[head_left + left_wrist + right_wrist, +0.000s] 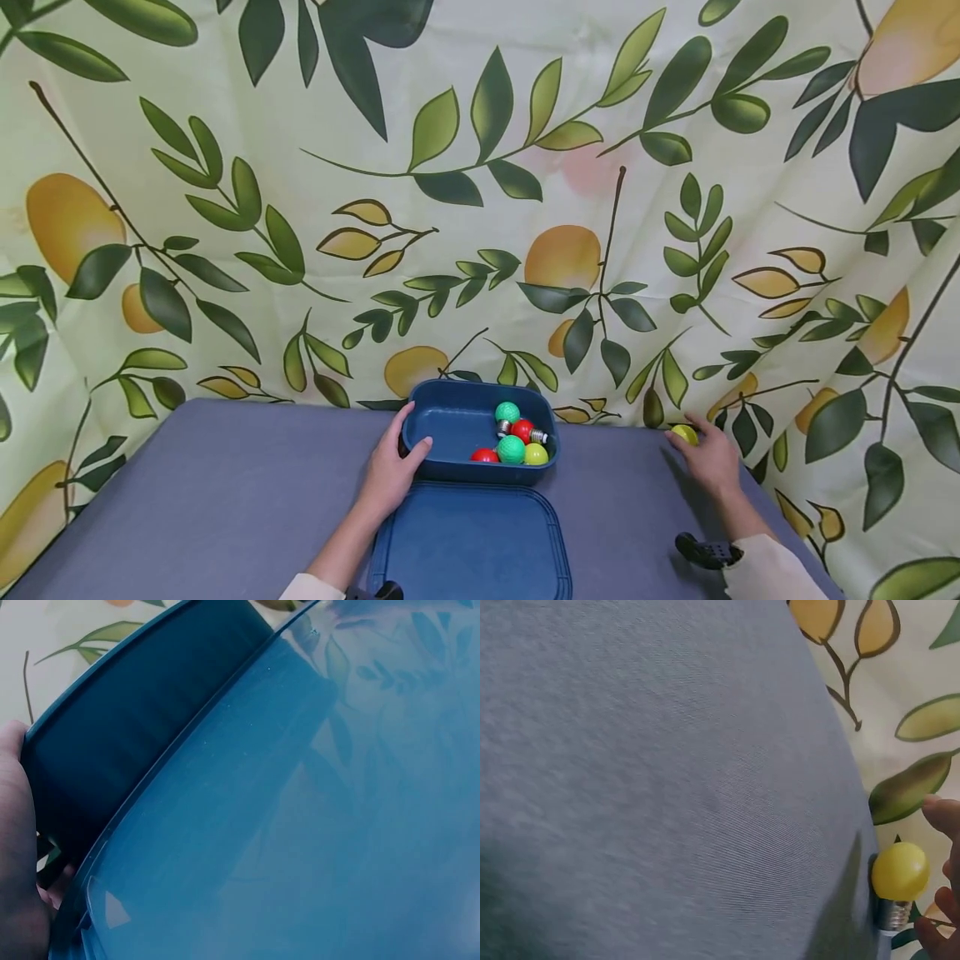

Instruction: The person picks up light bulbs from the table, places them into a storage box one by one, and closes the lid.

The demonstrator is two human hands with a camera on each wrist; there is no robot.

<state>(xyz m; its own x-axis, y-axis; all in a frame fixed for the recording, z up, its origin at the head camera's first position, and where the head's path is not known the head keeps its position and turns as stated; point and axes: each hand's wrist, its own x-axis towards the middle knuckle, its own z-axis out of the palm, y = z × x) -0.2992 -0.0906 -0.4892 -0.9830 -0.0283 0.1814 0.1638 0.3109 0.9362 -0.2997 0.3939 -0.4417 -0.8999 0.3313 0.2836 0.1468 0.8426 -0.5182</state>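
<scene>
A dark blue rectangular box (457, 473) stands at the back of the table. Gathered at its right end are several toy-like light bulbs: green (511, 450), red (522, 429) and yellow (536, 454), some with silver screw bases showing. My left hand (392, 468) grips the box's left end, thumb over the near rim; the left wrist view shows part of that hand beside the box wall (142, 727). Far to the right, another yellow bulb (900, 871) lies by the table's edge. My right hand (705, 454) is around it, with fingers spread and a gap before the bulb in the right wrist view.
A blue lid (472, 542) lies flat in front of the box. Grey-blue cloth covers the table (247, 483). Behind and along the right side hangs a leaf-and-fruit patterned curtain (465, 208), close to the table's edge.
</scene>
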